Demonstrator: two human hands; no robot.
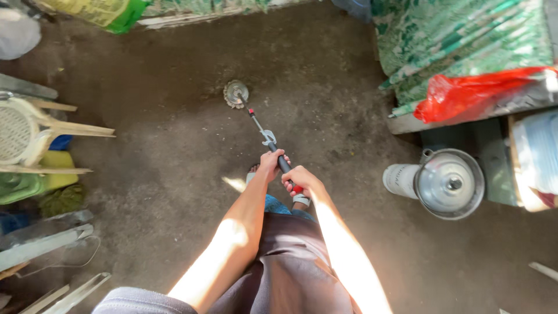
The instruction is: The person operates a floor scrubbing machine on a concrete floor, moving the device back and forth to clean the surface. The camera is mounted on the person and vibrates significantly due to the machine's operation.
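Both hands gripped the mop handle (272,146): the left hand (271,163) was wrapped around the dark shaft, the right hand (300,178) closed just behind it on the red end. The round mop head (236,93) lay flat on the concrete floor (174,174), well ahead of the hands and far left of the lidded metal pot (449,184). The floor around the head looked uniformly dull, so I could not judge how much was mopped or left.

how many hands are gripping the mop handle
2: the left hand grips the long black and metal mop handle higher up the shaft, and the right hand grips it just below, near the red end. No other hands show.
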